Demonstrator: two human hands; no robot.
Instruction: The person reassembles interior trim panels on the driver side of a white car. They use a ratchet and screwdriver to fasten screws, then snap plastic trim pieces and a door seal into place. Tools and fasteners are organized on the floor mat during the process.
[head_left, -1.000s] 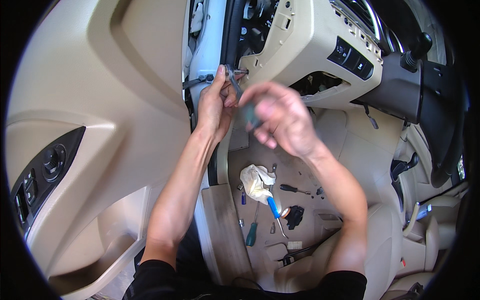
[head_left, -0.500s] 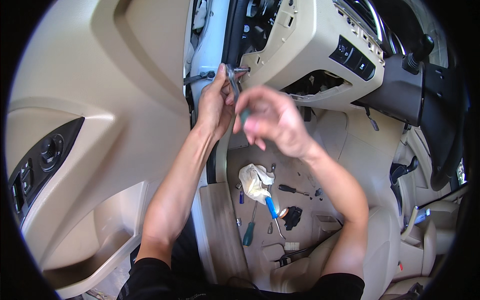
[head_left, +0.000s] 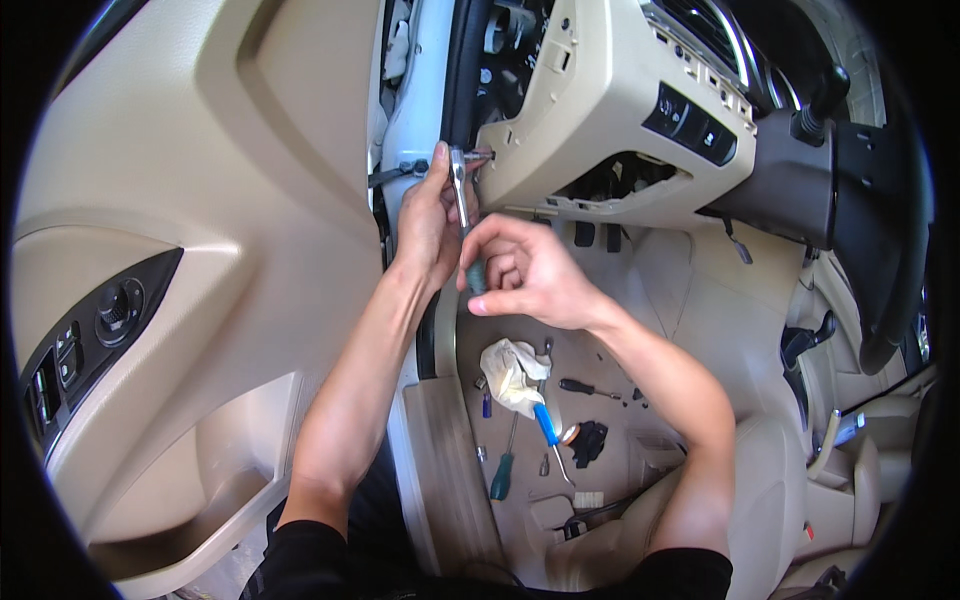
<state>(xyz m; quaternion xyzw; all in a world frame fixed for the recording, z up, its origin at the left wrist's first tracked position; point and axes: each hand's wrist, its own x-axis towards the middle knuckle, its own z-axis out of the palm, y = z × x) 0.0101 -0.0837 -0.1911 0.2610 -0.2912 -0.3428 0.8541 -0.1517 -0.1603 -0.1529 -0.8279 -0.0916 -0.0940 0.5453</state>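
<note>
My left hand holds the head of a ratchet wrench, its thumb up along one side and its fingers partly hidden behind. From the head a short metal extension points to the side edge of the beige lower dashboard panel; its tip meets the panel near a small dark spot, and I cannot tell what it engages. Lower down, my right hand curls its fingers and thumb round the green handle of the same wrench. The handle points down toward me.
Left stands the open beige door. On the footwell floor lie a white glove, a blue-handled hook tool, a green screwdriver, a black screwdriver and a black part. The steering column is at right.
My right hand has swung down toward me with the wrench handle, which now hangs straighter. My left hand stays at the wrench head. The view has shifted slightly.
</note>
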